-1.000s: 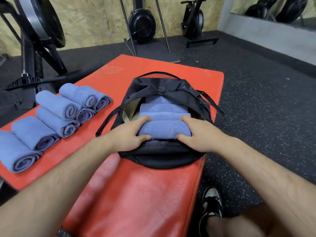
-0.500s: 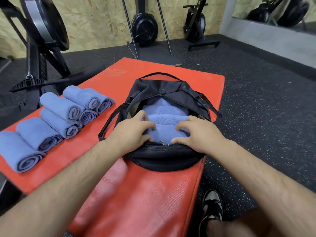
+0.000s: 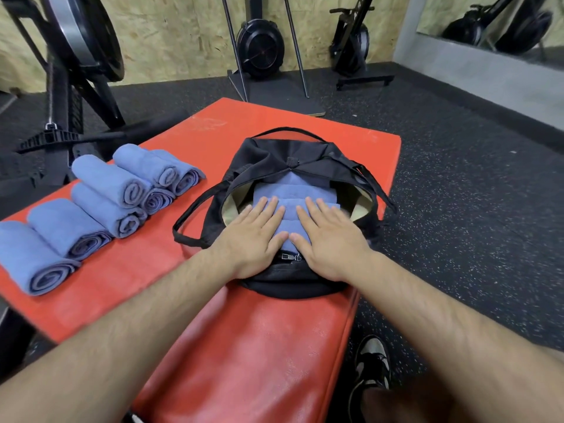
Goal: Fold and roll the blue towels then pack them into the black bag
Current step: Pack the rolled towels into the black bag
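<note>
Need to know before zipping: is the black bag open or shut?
Open. The black bag gapes, showing rolled blue towels inside, with the left hand and right hand flat on them.

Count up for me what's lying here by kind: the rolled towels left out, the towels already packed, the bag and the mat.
Rolled blue towels lying out on the red mat: 7
Packed blue towels showing in the black bag: 4 (any underneath are hidden)
Black bag: 1
Red mat: 1
Total: 13

Even indoor light, wide-angle edge distortion
</note>
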A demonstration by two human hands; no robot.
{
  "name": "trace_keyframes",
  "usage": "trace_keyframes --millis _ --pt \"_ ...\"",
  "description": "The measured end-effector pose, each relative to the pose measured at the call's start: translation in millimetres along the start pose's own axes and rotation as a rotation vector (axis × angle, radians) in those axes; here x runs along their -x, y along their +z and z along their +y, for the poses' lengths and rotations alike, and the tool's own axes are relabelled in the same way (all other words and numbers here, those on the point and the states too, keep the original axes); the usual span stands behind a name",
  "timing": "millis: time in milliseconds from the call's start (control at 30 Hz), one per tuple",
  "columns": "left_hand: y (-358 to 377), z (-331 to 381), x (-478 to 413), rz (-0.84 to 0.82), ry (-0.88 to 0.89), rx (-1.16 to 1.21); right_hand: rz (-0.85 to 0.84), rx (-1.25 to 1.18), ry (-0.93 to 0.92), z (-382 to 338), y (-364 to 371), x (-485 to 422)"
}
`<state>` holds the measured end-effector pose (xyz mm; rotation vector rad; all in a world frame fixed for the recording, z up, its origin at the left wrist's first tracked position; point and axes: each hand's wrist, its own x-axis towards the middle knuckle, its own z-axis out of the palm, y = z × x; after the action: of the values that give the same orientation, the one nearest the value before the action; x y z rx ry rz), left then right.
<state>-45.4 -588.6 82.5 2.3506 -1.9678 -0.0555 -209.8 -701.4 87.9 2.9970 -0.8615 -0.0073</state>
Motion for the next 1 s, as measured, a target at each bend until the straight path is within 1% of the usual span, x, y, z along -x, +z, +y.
trace_keyframes --millis 67,133,233,333,433,600,800,900,1000 --pt "-7.7 -1.3 2.8 0.040 0.008 0.094 0.065 -0.008 -0.011 -7.5 -8.7 -0.5" --pt "-18.5 -7.4 7.8 0.141 0.019 0.182 0.170 -0.054 -0.024 -20.4 -17.0 -0.5" --pt "-37.5 -22.0 17.9 0.319 0.038 0.196 0.309 -0.119 -0.101 -42.4 -32.4 -2.2" --pt "-57.0 -37.7 35.8 0.430 0.011 0.188 0.404 -0.155 -0.155 -64.7 -47.4 -5.6" --pt "-71.2 -54.7 56.6 0.482 -0.029 0.198 0.404 -0.169 -0.182 -89.8 -60.3 -17.9" --pt "-80.0 -98.7 77.2 0.516 -0.081 0.212 0.426 -0.159 -0.238 -144.9 -72.7 -50.8" --pt "-80.8 -157.2 103.2 0.582 -0.174 0.127 0.378 -0.172 -0.281 -207.1 -77.1 -103.4" --pt "-74.9 -185.6 112.0 0.568 -0.299 0.076 0.339 -0.171 -0.291 -233.4 -71.0 -132.7" --pt "-66.1 -208.9 120.1 0.533 -0.423 0.008 0.256 -0.195 -0.289 -255.6 -57.5 -161.8"
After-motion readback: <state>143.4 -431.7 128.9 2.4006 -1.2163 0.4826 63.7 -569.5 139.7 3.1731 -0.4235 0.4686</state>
